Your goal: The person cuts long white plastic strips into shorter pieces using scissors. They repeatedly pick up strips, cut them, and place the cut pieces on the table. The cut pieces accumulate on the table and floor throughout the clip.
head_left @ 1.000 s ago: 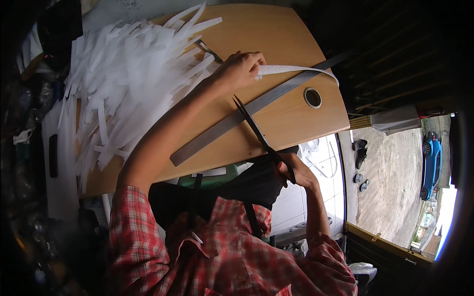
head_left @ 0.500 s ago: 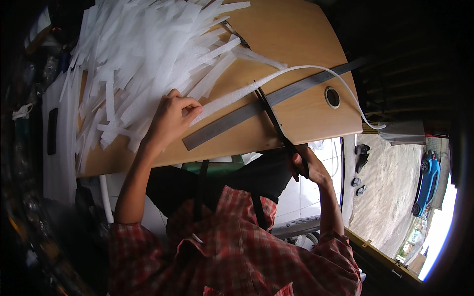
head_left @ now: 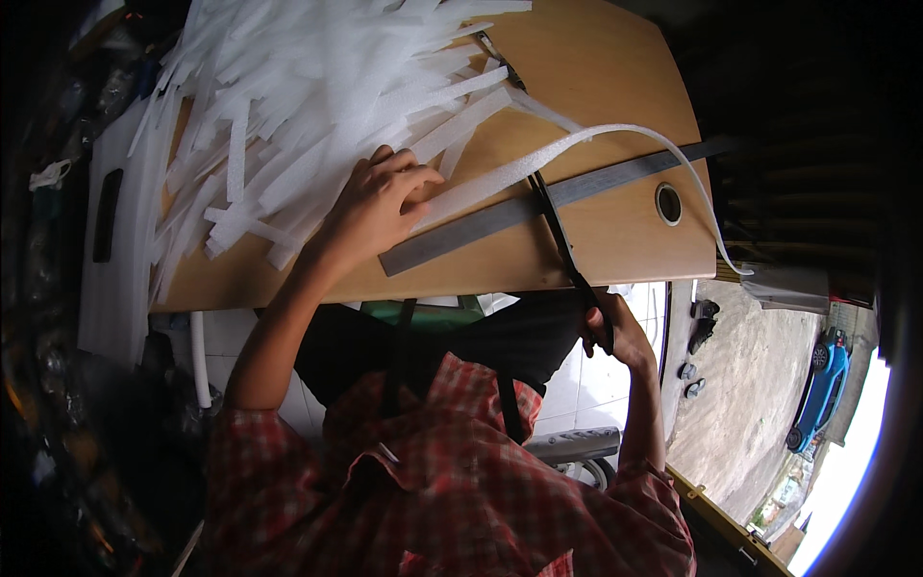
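Note:
My left hand (head_left: pixel 380 202) rests on the wooden table (head_left: pixel 596 67), fingers closed on one end of a long white foam strip (head_left: pixel 538 159). The strip runs right across the table and droops over the far right edge. My right hand (head_left: pixel 611 332) sits at the table's near edge, gripping black scissors (head_left: pixel 562 240). Their blades point up across a long grey metal ruler (head_left: pixel 538 207) and meet the strip near its middle. A big pile of cut white foam strips (head_left: pixel 308 96) lies just above and left of my left hand.
A round cable hole (head_left: pixel 668 203) sits in the table near its right end. A white board (head_left: pixel 115 260) lies along the left side. Below the table are a tiled floor and a power strip (head_left: pixel 577 444). Outside at right stands a blue car (head_left: pixel 822 385).
My left hand has drawn the strip's end leftward from the table's right part to beside the pile. The scissors have come up to the strip. The view shifted.

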Demonstrator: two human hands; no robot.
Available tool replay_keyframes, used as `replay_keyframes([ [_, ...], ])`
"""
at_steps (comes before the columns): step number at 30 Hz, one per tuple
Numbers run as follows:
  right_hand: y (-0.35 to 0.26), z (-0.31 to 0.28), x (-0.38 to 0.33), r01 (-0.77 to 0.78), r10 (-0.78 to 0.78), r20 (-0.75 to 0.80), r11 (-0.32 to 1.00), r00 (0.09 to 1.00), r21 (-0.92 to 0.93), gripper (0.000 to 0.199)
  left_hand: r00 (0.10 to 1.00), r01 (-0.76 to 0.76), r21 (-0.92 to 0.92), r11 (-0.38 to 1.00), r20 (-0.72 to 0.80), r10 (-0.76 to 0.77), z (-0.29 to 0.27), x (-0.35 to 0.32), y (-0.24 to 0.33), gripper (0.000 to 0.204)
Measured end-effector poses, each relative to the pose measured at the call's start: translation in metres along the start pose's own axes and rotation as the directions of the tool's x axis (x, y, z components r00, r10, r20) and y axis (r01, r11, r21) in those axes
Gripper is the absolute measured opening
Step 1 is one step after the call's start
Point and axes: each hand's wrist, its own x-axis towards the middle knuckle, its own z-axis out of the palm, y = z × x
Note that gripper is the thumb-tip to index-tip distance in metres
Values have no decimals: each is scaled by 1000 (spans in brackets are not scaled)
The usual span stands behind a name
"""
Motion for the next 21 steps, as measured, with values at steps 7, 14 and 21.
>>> replay_keyframes([
  [7,0,1,1,20,-20,4,999,1000,27,93,983,-165,-102,981,-94,155,30,27,31,23],
  [14,-7,5,1,27,-27,-21,1000,999,14,100,980,-27,-202,979,-198,-14,69,39,22,14],
  [21,-4,5,0,24,-24,-22,1000,999,-12,97,971,74,-295,953,-197,-136,62,43,29,17],
])
